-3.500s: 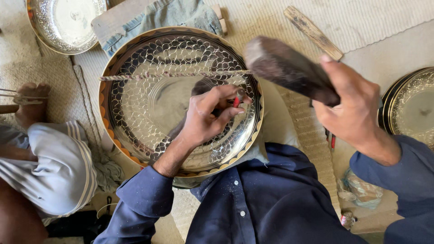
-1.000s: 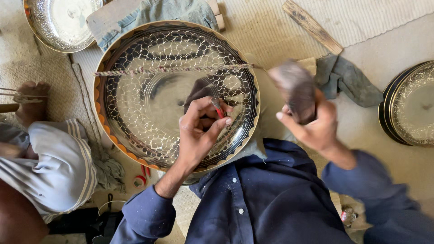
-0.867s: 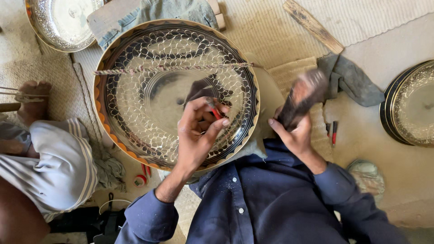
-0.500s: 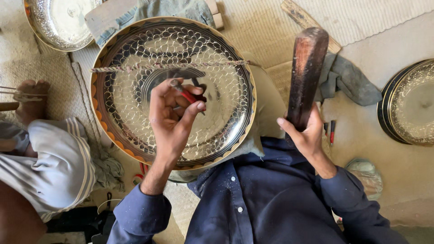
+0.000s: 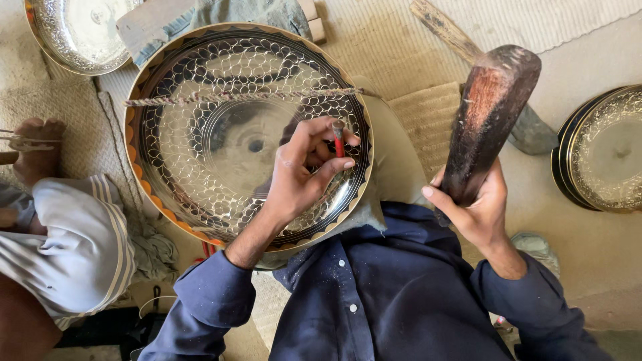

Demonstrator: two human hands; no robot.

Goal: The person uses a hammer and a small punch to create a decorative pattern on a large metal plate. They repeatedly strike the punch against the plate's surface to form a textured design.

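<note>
Fingers of my left hand [image 5: 301, 175] are closed in a pinch around a small red-shafted punch [image 5: 338, 139], thumb on one side, index and middle on the other, with the tool tip set against the large engraved metal tray [image 5: 200, 120]. The tray lies directly under these fingers, tilted toward me, its near rim resting over my lap on a grey cloth [image 5: 394, 167]. Its face carries a scale-like chased pattern around a smooth mirror centre; the border is orange and black. A twisted cord [image 5: 241, 97] crosses the tray just beyond my fingertips.

My right hand [image 5: 475, 210] is wrapped fully shut around the lower end of a dark wooden mallet [image 5: 491, 113], held upright, well apart from the punch and to its right.

Surface: a woven beige mat [image 5: 374, 40] covers the floor beyond the tray; bare pale floor [image 5: 588, 60] lies past the mallet. A wooden stick [image 5: 441, 27] lies on the mat beyond my right fingers. A second engraved tray [image 5: 602, 150] sits to the right of my right hand, a silver dish [image 5: 77, 33] far beyond and left of my left fingers. Another person's striped-clothed leg [image 5: 73, 247] and bare foot [image 5: 37, 144] occupy the left edge.
</note>
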